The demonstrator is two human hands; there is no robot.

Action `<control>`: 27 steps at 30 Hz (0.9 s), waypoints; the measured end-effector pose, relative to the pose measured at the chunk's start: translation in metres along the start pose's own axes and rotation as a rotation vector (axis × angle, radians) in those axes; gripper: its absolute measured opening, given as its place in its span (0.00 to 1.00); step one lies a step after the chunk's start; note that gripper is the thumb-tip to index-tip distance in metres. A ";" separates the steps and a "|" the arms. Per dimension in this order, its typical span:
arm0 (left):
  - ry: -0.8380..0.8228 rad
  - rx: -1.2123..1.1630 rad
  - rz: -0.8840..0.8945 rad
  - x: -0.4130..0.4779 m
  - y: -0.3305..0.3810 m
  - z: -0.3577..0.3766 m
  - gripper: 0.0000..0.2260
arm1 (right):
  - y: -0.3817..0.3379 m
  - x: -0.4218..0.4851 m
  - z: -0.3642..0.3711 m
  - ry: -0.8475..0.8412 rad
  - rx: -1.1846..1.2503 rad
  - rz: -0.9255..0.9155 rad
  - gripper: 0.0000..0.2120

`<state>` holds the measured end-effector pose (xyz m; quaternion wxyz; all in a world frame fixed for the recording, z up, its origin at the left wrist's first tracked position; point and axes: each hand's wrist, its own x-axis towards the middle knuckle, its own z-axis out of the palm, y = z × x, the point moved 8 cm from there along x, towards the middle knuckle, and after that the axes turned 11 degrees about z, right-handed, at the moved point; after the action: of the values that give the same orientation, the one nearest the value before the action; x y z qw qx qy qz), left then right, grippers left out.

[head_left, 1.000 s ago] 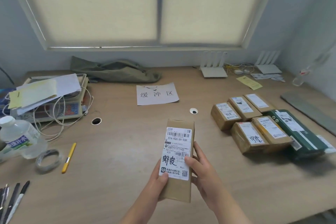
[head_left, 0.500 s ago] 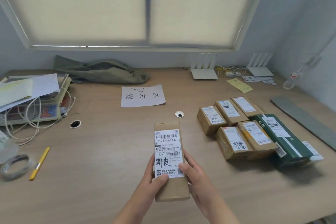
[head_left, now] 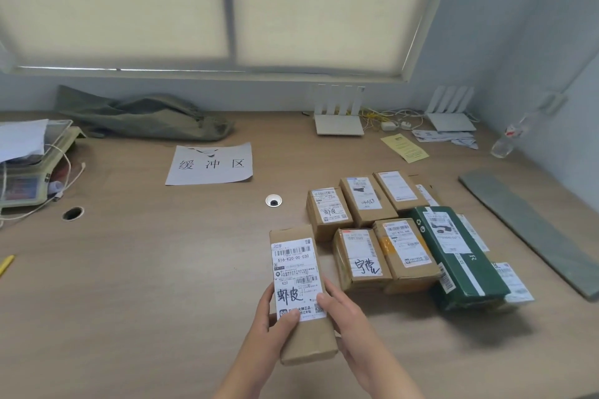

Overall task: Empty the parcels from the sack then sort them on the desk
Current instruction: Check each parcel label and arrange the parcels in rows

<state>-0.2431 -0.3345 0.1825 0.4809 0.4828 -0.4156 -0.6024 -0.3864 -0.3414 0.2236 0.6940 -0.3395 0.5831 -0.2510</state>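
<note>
Parcel [head_left: 297, 266] nearer boxes [head_left: 360, 257]: brown, white-labelled.

There are one long brown parcel [head_left: 296, 269], five shorter brown parcels [head_left: 358, 257], one green box [head_left: 453, 256], one olive sack [head_left: 146, 116], one paper sign [head_left: 210, 163], two white routers [head_left: 338, 123], two cable holes [head_left: 274, 201], one yellow slip [head_left: 404, 147] and one clear bottle [head_left: 505, 142].

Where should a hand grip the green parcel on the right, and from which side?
Its near short end, from the person's side. The green parcel lies flat and long; a brown parcel abuts its left long side, a white packet flanks the right. Only that end looks free.
</note>
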 end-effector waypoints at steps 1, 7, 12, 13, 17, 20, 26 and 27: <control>0.013 0.009 -0.004 0.002 -0.001 0.001 0.40 | 0.001 0.001 -0.002 -0.006 0.002 0.009 0.20; 0.092 0.031 -0.073 0.019 -0.011 0.003 0.26 | 0.014 0.012 -0.020 0.080 0.022 0.090 0.21; 0.097 -0.004 -0.154 0.031 -0.027 0.011 0.31 | 0.023 0.021 -0.032 0.156 0.042 0.136 0.19; 0.097 -0.018 -0.175 0.032 -0.030 0.012 0.34 | 0.024 0.022 -0.034 0.166 0.056 0.143 0.19; 0.123 -0.045 -0.189 0.041 -0.037 0.019 0.23 | 0.028 0.035 -0.041 0.175 0.118 0.155 0.20; 0.107 -0.056 -0.169 0.054 -0.043 0.029 0.19 | 0.030 0.050 -0.054 0.159 0.146 0.143 0.18; 0.136 -0.018 -0.195 0.072 -0.059 0.049 0.31 | 0.043 0.080 -0.089 0.272 0.110 0.110 0.18; 0.150 0.008 -0.193 0.075 -0.063 0.051 0.32 | 0.045 0.083 -0.094 0.296 0.084 0.099 0.18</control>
<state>-0.3094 -0.3939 0.1178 0.4484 0.5664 -0.3323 -0.6064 -0.4641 -0.3910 0.1274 0.6256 -0.2404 0.6839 -0.2880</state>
